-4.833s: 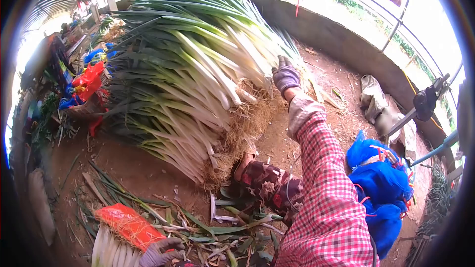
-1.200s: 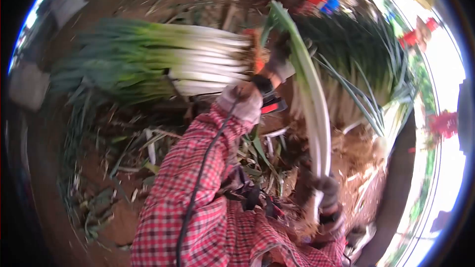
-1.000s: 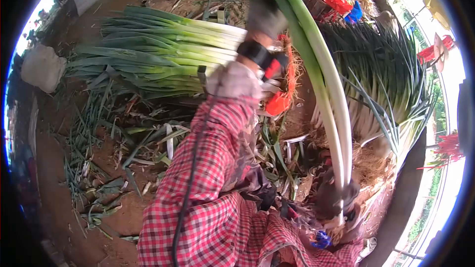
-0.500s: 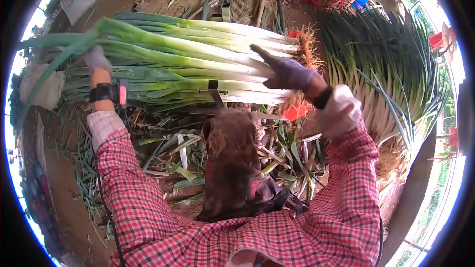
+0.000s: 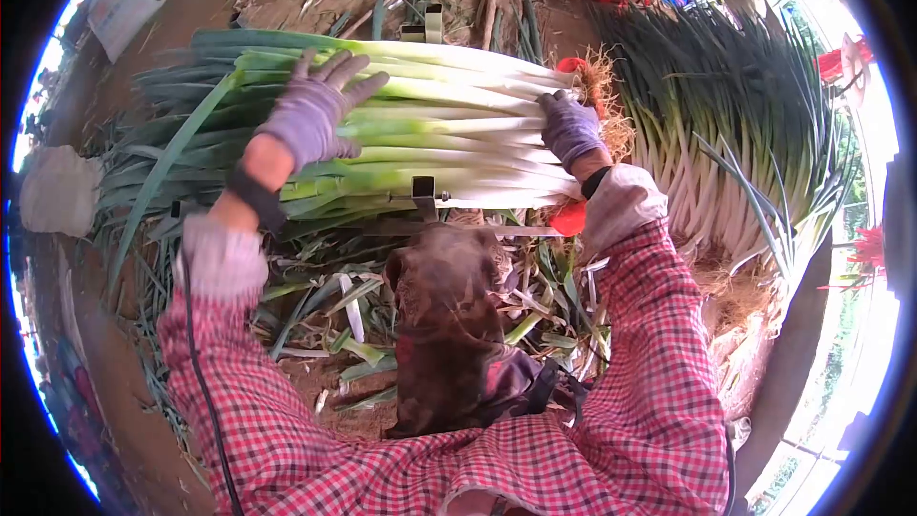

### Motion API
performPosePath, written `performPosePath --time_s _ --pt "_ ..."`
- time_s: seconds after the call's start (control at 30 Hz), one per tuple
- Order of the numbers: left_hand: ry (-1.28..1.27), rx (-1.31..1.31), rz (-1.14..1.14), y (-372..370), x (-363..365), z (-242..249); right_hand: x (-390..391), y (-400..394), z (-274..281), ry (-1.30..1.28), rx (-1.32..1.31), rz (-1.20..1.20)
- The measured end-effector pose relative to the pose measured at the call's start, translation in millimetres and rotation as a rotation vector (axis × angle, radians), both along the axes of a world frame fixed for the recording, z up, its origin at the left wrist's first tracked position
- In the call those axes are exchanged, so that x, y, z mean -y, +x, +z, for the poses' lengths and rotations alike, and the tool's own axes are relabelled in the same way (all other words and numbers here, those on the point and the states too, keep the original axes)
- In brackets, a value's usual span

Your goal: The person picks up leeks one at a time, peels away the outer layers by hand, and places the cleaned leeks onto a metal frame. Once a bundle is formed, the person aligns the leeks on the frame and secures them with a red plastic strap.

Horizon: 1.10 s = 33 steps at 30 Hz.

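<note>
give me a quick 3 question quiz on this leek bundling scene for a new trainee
1. True or false: both gloved hands rest on the bundle of leeks lying across the metal rack.
2. Multiple choice: which end of that bundle is the right hand on? A) the green leaf end B) the white end by the roots C) the middle
3. Short answer: what lies on the ground under the rack, in front of the person?

Key:
1. True. The left hand lies spread, fingers open, on the green part; the right hand is on the bundle too.
2. B
3. Trimmed leaves and scraps on bare soil.
</note>
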<state>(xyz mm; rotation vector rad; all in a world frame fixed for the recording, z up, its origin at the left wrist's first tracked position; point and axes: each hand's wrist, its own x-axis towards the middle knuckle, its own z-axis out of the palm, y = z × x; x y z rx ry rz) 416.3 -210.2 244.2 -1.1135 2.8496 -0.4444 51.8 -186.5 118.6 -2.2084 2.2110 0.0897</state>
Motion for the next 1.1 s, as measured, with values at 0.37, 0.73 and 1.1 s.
performPosePath --time_s 0.37,0.73,1.1 --pt "0.121 0.160 -0.025 15.4 50.2 -28.4 8.3 31.2 7.7 -0.060 0.039 0.143" --pt "0.012 0.364 0.151 -8.3 82.8 -59.0 27.8 24.0 -25.8 -0.350 0.063 0.129" --pt "0.077 0.253 0.165 -3.1 69.2 -66.4 -27.6 -4.0 -0.3 -0.228 0.017 0.207"
